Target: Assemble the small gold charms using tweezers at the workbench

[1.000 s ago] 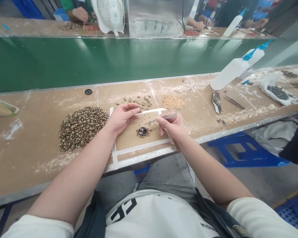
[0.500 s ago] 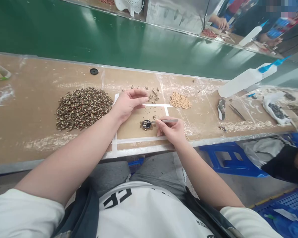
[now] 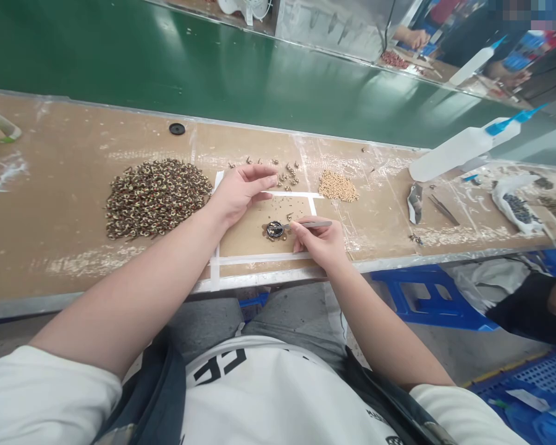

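Nearest me, inside the near strip of white tape (image 3: 269, 258) on the table (image 3: 375, 213), my right hand (image 3: 324, 240) has its thumb and fingers clamped on the tweezers (image 3: 315, 224), which lie nearly level and point left. Their tip is at the right side of the small black dish (image 3: 274, 237), which sits just left of that hand, dark and glossy inside; whether the points touch anything in it, I cannot tell. I judge the step in hand to be fine tweezer work at the dish, picking up or dipping. One small metal piece (image 3: 290, 217) is just beyond the tweezers. A little farther and left, my left hand (image 3: 241, 194) hangs with fingers curled and thumb near the forefinger; I can't tell whether they pinch anything. To its left is the big heap of dark-and-cream pieces (image 3: 155, 201); beyond the tape, to the right, lie the tan beads (image 3: 338, 186), and behind the left fingertips are scattered brassy parts (image 3: 291, 179). As I read it, the next move calls for a light squeeze, a steady tip lifted clear of the rim, and the left hand kept still. Farther still lies a black disc (image 3: 176, 128), then the green surface (image 3: 120, 68).
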`<action>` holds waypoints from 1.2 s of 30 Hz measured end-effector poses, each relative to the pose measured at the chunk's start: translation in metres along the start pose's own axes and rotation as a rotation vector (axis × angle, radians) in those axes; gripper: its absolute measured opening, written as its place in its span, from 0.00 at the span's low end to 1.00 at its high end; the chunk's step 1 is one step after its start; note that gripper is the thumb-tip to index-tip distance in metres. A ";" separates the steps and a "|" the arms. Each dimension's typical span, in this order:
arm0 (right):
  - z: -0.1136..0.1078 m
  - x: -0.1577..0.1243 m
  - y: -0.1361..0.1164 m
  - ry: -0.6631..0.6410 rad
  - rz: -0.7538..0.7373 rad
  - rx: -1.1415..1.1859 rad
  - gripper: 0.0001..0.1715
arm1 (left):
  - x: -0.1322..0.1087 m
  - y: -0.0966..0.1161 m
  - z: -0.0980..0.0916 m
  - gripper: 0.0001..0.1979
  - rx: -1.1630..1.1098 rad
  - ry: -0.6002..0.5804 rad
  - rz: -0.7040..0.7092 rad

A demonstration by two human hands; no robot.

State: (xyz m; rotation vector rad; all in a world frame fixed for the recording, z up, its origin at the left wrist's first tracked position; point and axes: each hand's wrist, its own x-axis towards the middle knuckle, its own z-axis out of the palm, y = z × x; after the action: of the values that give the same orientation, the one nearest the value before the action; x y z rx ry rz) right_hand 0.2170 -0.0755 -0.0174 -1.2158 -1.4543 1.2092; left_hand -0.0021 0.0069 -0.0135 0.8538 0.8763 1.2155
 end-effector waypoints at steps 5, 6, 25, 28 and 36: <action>-0.004 0.001 -0.002 0.044 0.029 0.081 0.22 | 0.000 0.000 -0.001 0.20 -0.018 -0.038 0.001; -0.005 0.002 -0.002 0.056 0.026 0.129 0.22 | 0.000 0.000 -0.002 0.19 -0.022 -0.049 -0.001; -0.021 0.036 -0.003 0.128 0.044 0.552 0.29 | -0.010 0.003 0.000 0.09 0.566 -0.190 0.059; -0.023 0.048 0.001 0.137 -0.052 0.458 0.30 | -0.013 0.004 0.001 0.09 0.652 -0.149 0.074; -0.017 0.058 0.012 0.124 -0.054 0.372 0.25 | -0.013 0.002 -0.002 0.09 0.805 -0.123 0.207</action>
State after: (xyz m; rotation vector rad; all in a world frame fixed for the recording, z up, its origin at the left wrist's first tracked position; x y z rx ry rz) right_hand 0.2267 -0.0155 -0.0247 -0.9713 -1.1039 1.2755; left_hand -0.0064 -0.0055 -0.0111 1.6772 1.2172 0.9562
